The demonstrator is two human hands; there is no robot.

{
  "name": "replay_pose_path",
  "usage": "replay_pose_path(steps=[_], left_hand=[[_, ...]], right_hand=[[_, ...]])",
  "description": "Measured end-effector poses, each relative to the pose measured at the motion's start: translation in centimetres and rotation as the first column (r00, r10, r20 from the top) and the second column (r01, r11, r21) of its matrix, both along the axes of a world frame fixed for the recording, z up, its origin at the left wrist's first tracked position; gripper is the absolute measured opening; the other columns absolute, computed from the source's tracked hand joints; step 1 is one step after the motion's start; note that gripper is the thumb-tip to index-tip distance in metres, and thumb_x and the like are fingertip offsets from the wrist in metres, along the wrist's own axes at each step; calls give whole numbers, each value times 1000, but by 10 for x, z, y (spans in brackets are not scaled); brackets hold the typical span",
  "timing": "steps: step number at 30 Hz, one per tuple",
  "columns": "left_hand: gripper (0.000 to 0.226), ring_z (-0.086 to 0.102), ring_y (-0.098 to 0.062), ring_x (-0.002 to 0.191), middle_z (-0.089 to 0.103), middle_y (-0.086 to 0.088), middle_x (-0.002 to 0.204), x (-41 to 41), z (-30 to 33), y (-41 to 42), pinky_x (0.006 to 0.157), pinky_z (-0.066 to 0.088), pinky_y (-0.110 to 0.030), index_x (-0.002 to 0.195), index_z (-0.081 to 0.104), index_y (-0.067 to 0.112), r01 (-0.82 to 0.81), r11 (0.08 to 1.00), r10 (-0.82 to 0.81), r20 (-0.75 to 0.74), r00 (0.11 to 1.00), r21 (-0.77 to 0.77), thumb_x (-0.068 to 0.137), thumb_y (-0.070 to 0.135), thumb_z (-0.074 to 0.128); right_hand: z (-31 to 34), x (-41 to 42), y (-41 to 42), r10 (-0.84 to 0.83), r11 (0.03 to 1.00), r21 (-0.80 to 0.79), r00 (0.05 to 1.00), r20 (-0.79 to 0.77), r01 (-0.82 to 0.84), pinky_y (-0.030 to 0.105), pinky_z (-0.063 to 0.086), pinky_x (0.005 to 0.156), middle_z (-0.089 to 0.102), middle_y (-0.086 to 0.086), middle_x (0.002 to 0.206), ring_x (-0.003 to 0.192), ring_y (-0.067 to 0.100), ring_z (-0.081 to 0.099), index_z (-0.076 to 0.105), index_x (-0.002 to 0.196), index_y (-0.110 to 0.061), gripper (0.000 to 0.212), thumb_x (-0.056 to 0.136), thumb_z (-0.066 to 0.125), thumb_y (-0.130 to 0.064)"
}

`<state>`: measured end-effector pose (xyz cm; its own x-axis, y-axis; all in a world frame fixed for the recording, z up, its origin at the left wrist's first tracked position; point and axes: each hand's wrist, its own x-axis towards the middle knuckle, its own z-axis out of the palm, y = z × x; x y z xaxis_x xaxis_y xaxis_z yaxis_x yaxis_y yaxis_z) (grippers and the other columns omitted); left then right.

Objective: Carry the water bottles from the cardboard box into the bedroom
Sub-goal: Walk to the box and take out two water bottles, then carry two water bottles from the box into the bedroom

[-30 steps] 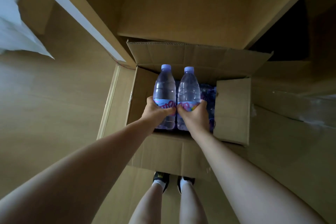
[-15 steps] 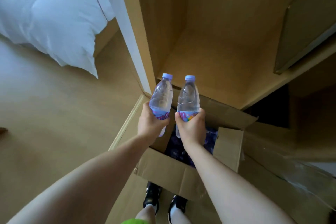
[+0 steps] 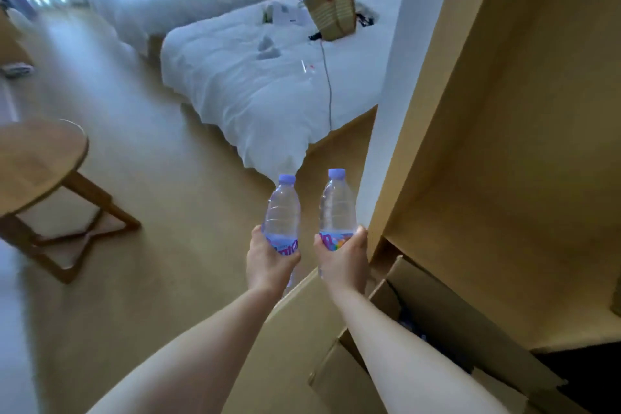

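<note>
I hold two clear water bottles with lilac caps upright in front of me. My left hand (image 3: 268, 260) grips the left bottle (image 3: 282, 212) around its labelled lower half. My right hand (image 3: 342, 259) grips the right bottle (image 3: 337, 208) the same way. Both bottles are up in the air, above the floor near the wall corner. The open cardboard box (image 3: 433, 309) lies low at the right, under my right forearm, with more wrapped bottles dimly visible inside.
A white wall edge (image 3: 386, 118) and a wooden wardrobe (image 3: 504, 128) stand to the right. Ahead lies a white bed (image 3: 268, 77) with a woven bag (image 3: 331, 12) on it, a second bed behind. A round wooden side table (image 3: 37, 161) stands at the left on the wooden floor.
My view has swung up and left from the box toward the bedroom. Both hands lifted the bottles out of the box and carried them leftward past the wall corner.
</note>
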<state>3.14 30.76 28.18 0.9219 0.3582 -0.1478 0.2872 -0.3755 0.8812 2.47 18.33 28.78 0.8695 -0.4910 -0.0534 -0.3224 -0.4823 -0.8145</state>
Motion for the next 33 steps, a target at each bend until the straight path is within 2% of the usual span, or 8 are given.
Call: replay_pose_path(steps=[3,5,8,13,19,24,30,33], left_hand=[[64,59,-25,95,58,-1,105,4,21,55,75,46,-31,119,45,17,-92,995,91,38,995,34,65,17,78],[64,58,-24,96,57,0,105,7,35,94,74,42,-28,119,46,16,-164,985,161,64,985,51,64,17,79],[65,58,-25,97,58,-4,107,11,54,145,78,45,-31,119,46,13,-254,964,245,108,964,74,64,16,81],[70,57,-25,99,55,-8,110,16,74,215,81,48,-34,122,43,11,-377,924,363,165,917,62,65,15,84],[72,54,-15,94,52,1,108,43,83,282,72,41,-25,123,41,17,-482,873,462,187,867,75,67,23,85],[74,57,-21,102,55,-4,115,100,81,337,81,48,-31,126,40,15,-548,832,528,182,830,84,67,26,84],[74,56,-24,106,54,-6,118,204,84,402,85,46,-31,127,41,14,-618,778,595,181,783,114,69,27,82],[70,56,-20,99,54,-4,113,257,92,428,79,45,-29,125,41,14,-633,767,611,183,770,104,70,27,82]], right_hand=[[20,16,56,80,996,32,997,22,-81,29,49,71,56,2,121,100,25,62,40,128,-16,69,77,73,-49],[31,26,92,133,991,24,991,20,-134,34,52,74,57,1,120,100,26,61,39,126,-17,68,76,72,-50],[44,40,139,224,974,2,974,22,-225,39,54,77,59,3,118,99,27,62,36,130,-17,71,77,71,-51],[62,62,205,355,935,-30,932,77,-354,36,50,76,54,4,124,101,26,60,34,134,-15,75,79,70,-50],[76,103,281,478,878,-31,870,126,-478,31,46,75,54,3,122,101,23,58,35,133,-17,74,77,73,-49],[77,166,344,563,823,-14,812,153,-568,32,46,75,52,-1,119,96,19,56,35,131,-20,73,76,74,-48],[77,278,413,630,772,-20,761,159,-635,37,52,77,50,-3,117,95,17,57,35,131,-22,74,75,74,-50],[81,333,442,657,747,-16,736,164,-664,40,53,81,51,-2,118,99,19,59,35,132,-21,75,75,74,-49]])
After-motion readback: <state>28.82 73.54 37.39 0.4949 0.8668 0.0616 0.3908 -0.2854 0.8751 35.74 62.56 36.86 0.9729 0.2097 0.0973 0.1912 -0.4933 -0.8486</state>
